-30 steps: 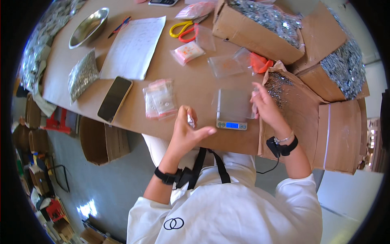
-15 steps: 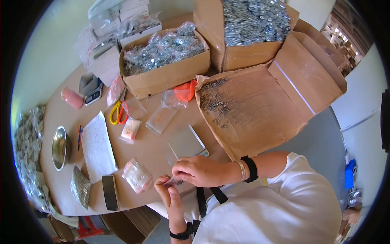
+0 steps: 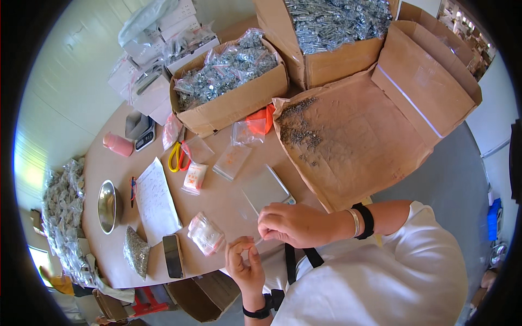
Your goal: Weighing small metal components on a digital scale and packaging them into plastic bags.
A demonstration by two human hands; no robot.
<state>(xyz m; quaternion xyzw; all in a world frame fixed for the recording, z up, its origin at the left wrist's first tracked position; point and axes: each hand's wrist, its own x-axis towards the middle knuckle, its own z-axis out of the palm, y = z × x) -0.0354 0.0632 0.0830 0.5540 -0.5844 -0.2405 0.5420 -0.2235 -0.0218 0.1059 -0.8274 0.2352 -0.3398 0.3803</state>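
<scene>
Cluttered brown table (image 3: 228, 204) now sits farther left in view than a second ago, and both hands, left hand (image 3: 246, 266) and right hand (image 3: 288, 224), have left the small scale (image 3: 265, 188) to pinch a tiny clear bag (image 3: 254, 243) together at the table's near edge.

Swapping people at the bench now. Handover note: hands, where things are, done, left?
Left hand: pinching a small clear bag at the table's near edge.
Right hand: fingertips on the same bag, apparently holding a small part I can't make out.
Small scale: just beyond the hands, pan bare.
Loose screws: on the flattened cardboard to the right.
Done: a filled bag lies left of the hands.
Left: whether this bag is filled or sealed can't be told.
</scene>
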